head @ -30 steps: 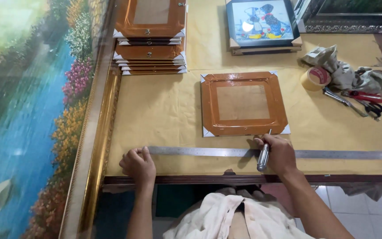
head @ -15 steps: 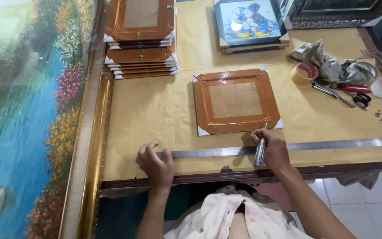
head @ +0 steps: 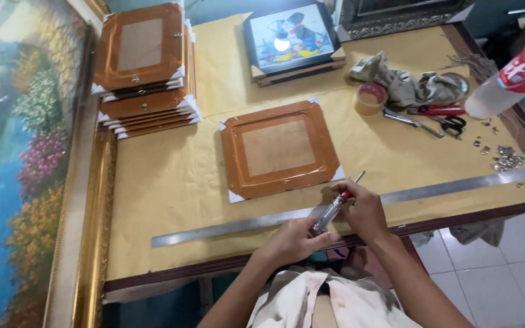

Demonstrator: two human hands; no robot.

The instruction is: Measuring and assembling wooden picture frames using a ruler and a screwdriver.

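Observation:
A screwdriver (head: 334,206) with a clear handle and a red band lies tilted between both hands near the table's front edge. My right hand (head: 364,209) grips its upper part, with the metal tip sticking out toward the far right. My left hand (head: 296,239) holds the clear handle end with thumb and fingers. Both hands rest over a long steel ruler (head: 232,226) that runs along the front of the table. Just beyond the hands lies a picture frame (head: 278,149) back side up, taped in brown with white corners.
A stack of similar frames (head: 144,67) stands at the back left. A framed picture (head: 291,37), tape roll (head: 372,97), rag (head: 411,85), scissors and pliers (head: 439,115), small metal parts (head: 505,158) and a plastic bottle (head: 511,76) lie to the right. A large gilt-framed painting (head: 25,170) leans on the left.
My left hand left the ruler and moved right to join the right hand on the screwdriver. The screwdriver came off the frame's edge. The view shifted closer.

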